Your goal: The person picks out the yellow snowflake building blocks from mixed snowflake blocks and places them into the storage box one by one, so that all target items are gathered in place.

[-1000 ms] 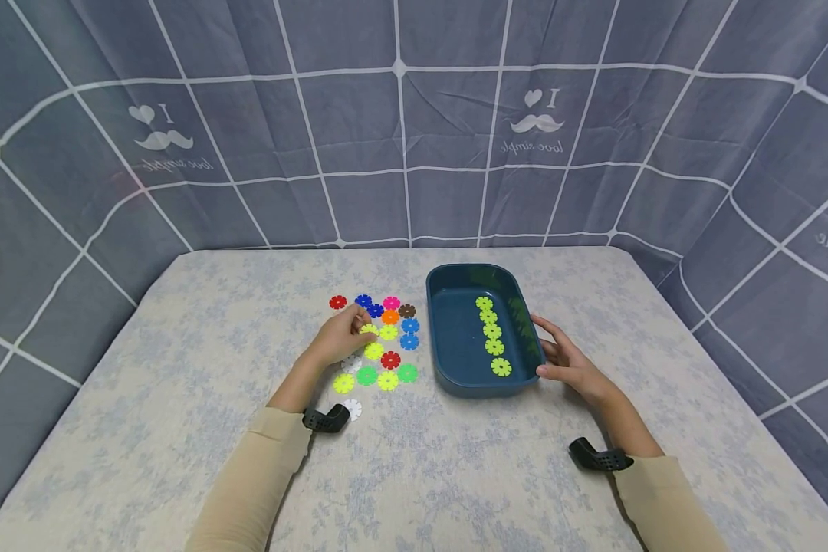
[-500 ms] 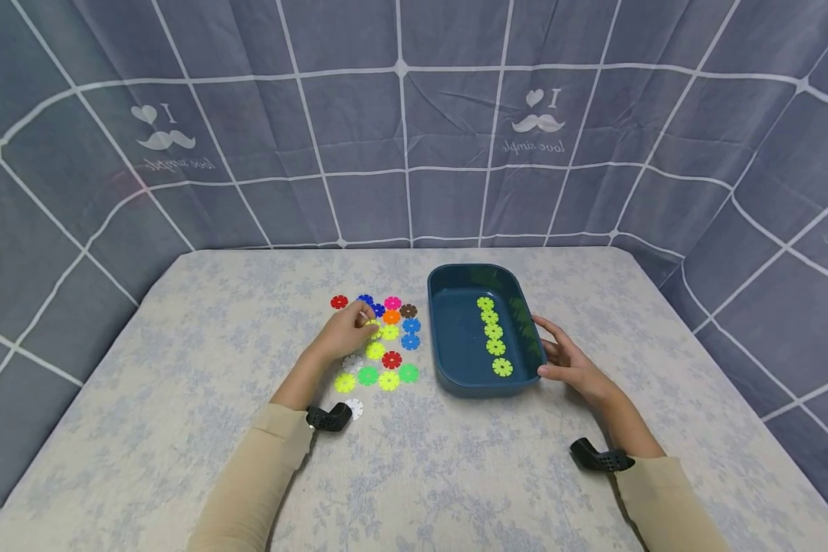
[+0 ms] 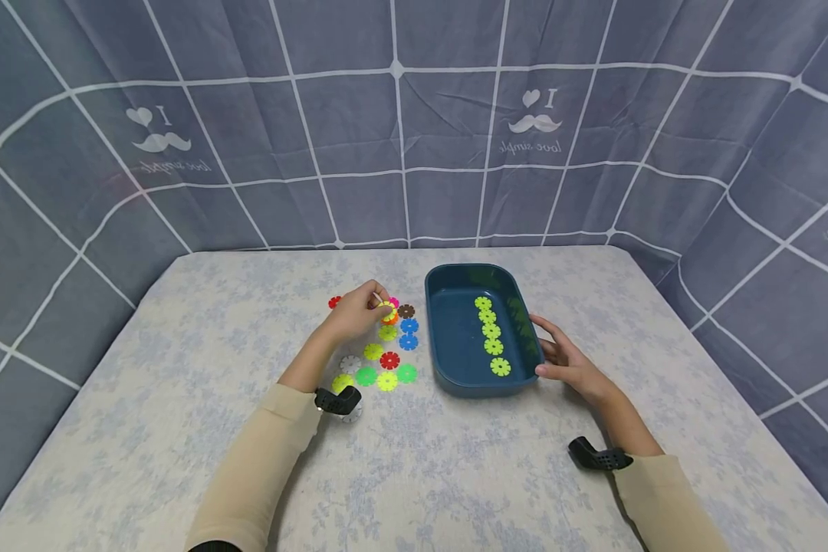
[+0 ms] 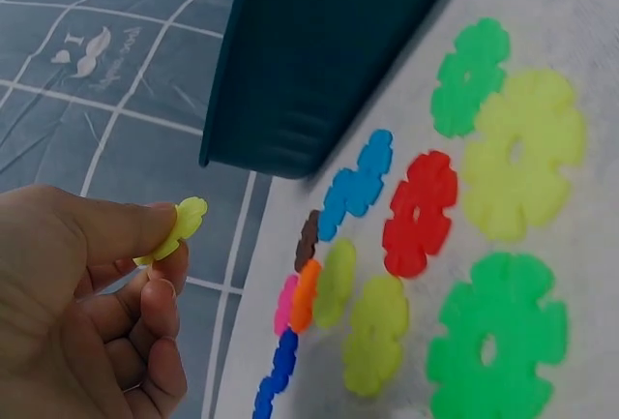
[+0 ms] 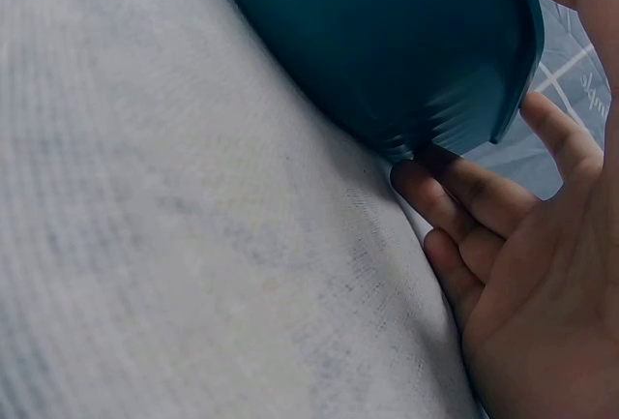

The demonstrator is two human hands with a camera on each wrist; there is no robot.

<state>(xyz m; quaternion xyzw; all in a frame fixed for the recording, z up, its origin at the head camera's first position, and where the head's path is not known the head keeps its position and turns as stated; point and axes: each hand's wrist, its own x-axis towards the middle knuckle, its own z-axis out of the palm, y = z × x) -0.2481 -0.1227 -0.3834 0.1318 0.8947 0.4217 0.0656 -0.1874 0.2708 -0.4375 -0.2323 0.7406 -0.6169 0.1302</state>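
My left hand (image 3: 356, 314) pinches a yellow snowflake building disc (image 4: 190, 220) between thumb and fingers, raised above the table. Beneath and around it lie loose snowflake discs, among them an orange one (image 4: 306, 295), a brown one (image 3: 406, 311), and a red one (image 3: 389, 359). A dark teal tub (image 3: 458, 383) stands to their right, with a row of several yellow discs (image 3: 492, 330) on its floor. Against the tub's right outer wall rests my right hand (image 3: 573, 366), its fingers spread and relaxed. The left hand partly hides the blue discs (image 4: 280, 361) in the head view.
Light blue (image 3: 409, 326), green (image 3: 366, 376) and white (image 3: 350, 363) discs also lie on the patterned tablecloth (image 3: 414, 475). Beyond the table's far edge hangs a grey-blue curtain (image 3: 441, 207) with white lines.
My left hand has lifted a yellow disc from among the others and moved it right and away from me. The right hand and tub stay in place.
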